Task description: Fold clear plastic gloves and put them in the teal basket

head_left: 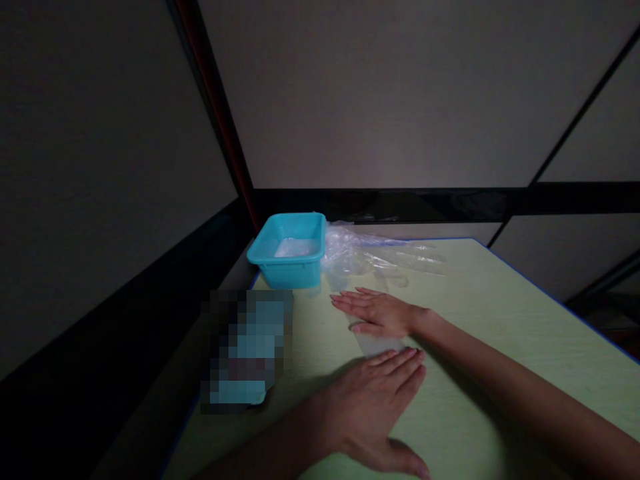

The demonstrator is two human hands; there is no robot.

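My left hand (373, 400) lies flat on the pale green table (500, 333), fingers stretched out and together, its fingertips at the near edge of a thin clear plastic sheet (377, 344). My right hand (377, 312) also lies flat, fingers straight and pointing left, pressing on the far part of that same sheet. Neither hand grips anything. Most of the sheet is hidden under the two hands.
A turquoise plastic tub (290, 250) with something white inside stands at the table's far left corner. A pile of clear plastic bags or gloves (370, 257) lies right of it. A blurred-out blue object (247, 347) sits at the left edge. Dark walls surround the table.
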